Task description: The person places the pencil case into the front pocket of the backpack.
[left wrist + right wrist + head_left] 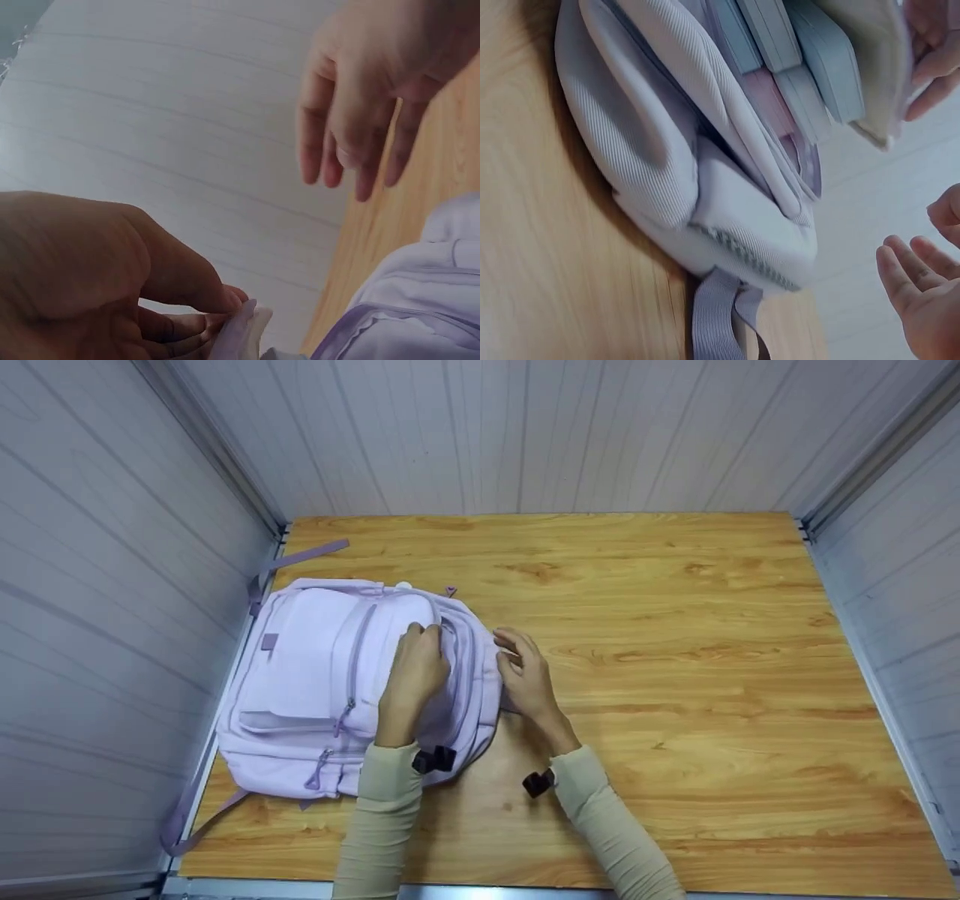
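A pale lilac backpack (300,652) lies on its back at the left of the table. My left hand (415,671) pinches the edge of its front compartment's flap (238,334) between thumb and fingers, lifting it. Inside the open compartment, the right wrist view shows several box-shaped items in blue (829,64), grey and pink (769,101). Beside the top end of the bag is my right hand (527,675), fingers loosely bent and apart from one another. Nothing shows in its grasp in the right wrist view.
The wood-grain table (675,660) extends to the right of the bag. Ribbed pale walls (525,435) enclose it at the back and sides. Purple straps (311,553) trail from the bag, one over the left table edge.
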`<state>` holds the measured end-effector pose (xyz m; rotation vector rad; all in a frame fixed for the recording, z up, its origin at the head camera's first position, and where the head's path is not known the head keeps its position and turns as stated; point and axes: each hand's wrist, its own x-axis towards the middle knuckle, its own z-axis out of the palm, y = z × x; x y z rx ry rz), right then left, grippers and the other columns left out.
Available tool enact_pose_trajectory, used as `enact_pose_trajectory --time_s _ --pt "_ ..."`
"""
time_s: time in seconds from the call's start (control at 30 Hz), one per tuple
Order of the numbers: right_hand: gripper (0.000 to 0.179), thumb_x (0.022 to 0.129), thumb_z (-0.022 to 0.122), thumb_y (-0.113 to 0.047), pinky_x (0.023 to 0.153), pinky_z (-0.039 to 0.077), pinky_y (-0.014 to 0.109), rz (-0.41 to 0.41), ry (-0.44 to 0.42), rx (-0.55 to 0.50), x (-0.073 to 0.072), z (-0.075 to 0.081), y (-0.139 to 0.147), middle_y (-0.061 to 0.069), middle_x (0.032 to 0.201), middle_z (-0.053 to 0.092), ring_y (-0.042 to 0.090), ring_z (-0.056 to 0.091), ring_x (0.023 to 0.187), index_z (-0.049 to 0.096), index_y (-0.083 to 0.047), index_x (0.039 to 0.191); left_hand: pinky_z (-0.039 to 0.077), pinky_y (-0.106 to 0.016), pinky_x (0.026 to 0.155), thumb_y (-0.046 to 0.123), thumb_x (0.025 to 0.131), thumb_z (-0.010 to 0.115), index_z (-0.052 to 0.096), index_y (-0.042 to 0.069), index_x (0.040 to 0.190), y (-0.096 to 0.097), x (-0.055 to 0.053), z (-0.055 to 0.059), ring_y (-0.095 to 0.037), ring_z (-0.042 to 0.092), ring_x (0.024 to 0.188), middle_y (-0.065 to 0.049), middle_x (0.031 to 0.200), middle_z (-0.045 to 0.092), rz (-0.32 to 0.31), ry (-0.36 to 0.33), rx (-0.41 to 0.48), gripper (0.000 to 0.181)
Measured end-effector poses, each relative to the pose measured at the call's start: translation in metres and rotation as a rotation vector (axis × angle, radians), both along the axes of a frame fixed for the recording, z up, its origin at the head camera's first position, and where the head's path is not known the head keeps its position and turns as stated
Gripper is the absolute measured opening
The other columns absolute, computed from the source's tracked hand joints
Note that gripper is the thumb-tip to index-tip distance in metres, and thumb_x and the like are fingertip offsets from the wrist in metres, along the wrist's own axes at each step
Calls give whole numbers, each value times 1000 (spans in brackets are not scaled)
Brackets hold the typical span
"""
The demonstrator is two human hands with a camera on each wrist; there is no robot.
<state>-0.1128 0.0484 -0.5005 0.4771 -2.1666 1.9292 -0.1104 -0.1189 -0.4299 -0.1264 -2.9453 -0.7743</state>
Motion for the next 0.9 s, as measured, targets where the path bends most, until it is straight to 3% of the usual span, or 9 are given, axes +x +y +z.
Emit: enact_pose_trajectory --time_s 0.3,0.5,0.7,0.9 --pt "32 90 52 9 93 48 50 -60 -3 34 -3 2 18 28 124 55 42 57 113 55 13 121 48 -53 75 4 81 59 62 -12 93 11 1 -13 -46 57 87 -29 94 55 88 35 -79 20" --pt "33 91 53 5 95 48 46 -84 -16 46 -17 -25 33 23 128 55 37 57 116 56 8 124 49 -52 73 10 82 63 62 -10 89 19 -1 -17 -44 57 86 -27 93 55 130 73 -110 21" --pt "34 93 54 0 98 46 43 -116 15 93 -23 -25 43 17 129 54 29 54 119 56 2 127 46 -50 77 11 83 63 66 -7 99 30 -7 -18 -42 57 87 -25 96 58 82 224 -67 24" --pt "41 96 53 -10 108 34 46 -198 78 333 -26 -12 55 20 138 48 31 42 131 50 0 136 43 -45 93 17 87 62 62 -1 117 50 -18 -23 -36 54 105 -19 111 58 -31 371 13 35"
